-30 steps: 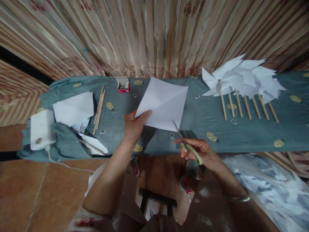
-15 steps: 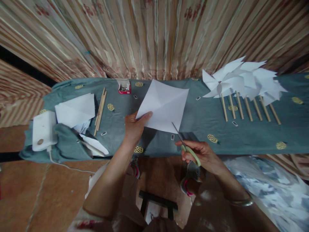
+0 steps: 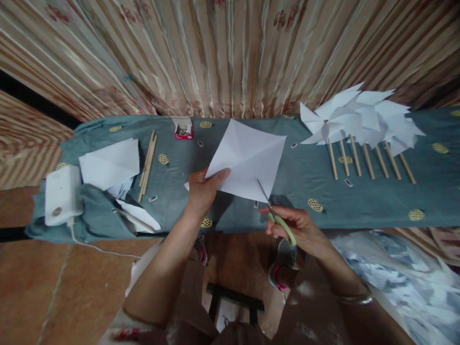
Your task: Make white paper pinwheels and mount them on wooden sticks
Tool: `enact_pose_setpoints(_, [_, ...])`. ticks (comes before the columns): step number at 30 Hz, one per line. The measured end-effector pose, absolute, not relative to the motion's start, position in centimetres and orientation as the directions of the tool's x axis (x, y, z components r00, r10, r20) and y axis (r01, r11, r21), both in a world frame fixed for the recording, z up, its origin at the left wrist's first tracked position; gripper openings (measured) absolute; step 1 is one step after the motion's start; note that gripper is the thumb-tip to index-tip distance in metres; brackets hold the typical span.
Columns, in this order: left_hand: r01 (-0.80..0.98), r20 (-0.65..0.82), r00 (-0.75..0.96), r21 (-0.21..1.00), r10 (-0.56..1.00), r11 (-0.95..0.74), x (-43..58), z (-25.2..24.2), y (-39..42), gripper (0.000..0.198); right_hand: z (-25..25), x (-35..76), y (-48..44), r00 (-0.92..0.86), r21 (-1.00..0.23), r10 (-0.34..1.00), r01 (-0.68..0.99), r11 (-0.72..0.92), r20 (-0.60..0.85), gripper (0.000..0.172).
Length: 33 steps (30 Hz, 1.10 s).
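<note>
1. A person's left hand (image 3: 203, 191) pinches a creased white sheet of paper (image 3: 247, 155) at its lower left corner. The sheet is held up over the cloth-covered desk (image 3: 359, 201) at the centre of the frame.
2. The right hand (image 3: 298, 230), lower right of centre, is closed round the green handles of a pair of scissors (image 3: 273, 214). The blades point up and left and meet the sheet's lower edge.
3. A clean cut here would seem to call for a taut sheet, blades in line with the diagonal crease, and a stop short of the middle where the folds cross.
4. Left grip: the thumb lies on the near face with the fingers behind, and the forearm rises from the bottom of the frame.
5. Right grip: the fingers curl round the handles and a bangle sits at the wrist. How far the blades are parted cannot be told.
6. Paper pinwheels (image 3: 359, 117) lie in a row at upper right. Bare sticks (image 3: 148, 163), loose paper (image 3: 109, 163) and a white block (image 3: 62, 194) lie at left, and a small red box of pins (image 3: 183, 130) sits at the desk's far edge.
</note>
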<state>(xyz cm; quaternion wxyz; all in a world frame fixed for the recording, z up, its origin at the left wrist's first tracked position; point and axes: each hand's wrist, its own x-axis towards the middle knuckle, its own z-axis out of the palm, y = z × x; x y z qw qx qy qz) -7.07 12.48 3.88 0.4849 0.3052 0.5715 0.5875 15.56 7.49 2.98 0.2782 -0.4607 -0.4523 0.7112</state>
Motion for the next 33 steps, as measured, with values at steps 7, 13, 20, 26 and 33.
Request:
enact_pose_setpoints(7, [-0.237, -0.194, -0.339, 0.965, 0.921, 0.116, -7.1, 3.9, 12.5, 0.02, 3.2, 15.5, 7.5, -0.401, -0.886, 0.81, 0.006, -0.464, -0.428, 0.04])
enact_pose_setpoints(13, [-0.227, -0.2, -0.337, 0.966, 0.92, 0.127, -7.0, 3.8, 12.5, 0.021, 3.3, 15.2, 7.5, -0.401, -0.873, 0.801, -0.005, -0.488, -0.445, 0.041])
enact_pose_setpoints(20, [-0.237, -0.228, -0.291, 0.958, 0.929, 0.161, -6.5, 4.0, 12.3, 0.018, 2.6, 15.5, 7.5, -0.396, -0.9, 0.822, 0.028, -0.434, -0.409, 0.042])
enact_pose_setpoints(26, [-0.221, -0.227, -0.305, 0.962, 0.925, 0.163, -6.6, 3.8, 12.3, 0.018, 2.4, 15.3, 7.5, -0.395, -0.872, 0.801, 0.001, -0.49, -0.451, 0.046])
enact_pose_setpoints(33, [-0.217, -0.248, -0.256, 0.957, 0.934, 0.195, -6.2, 4.0, 12.0, 0.016, 2.3, 15.2, 7.4, -0.353, -0.894, 0.838, -0.004, -0.447, -0.417, 0.051])
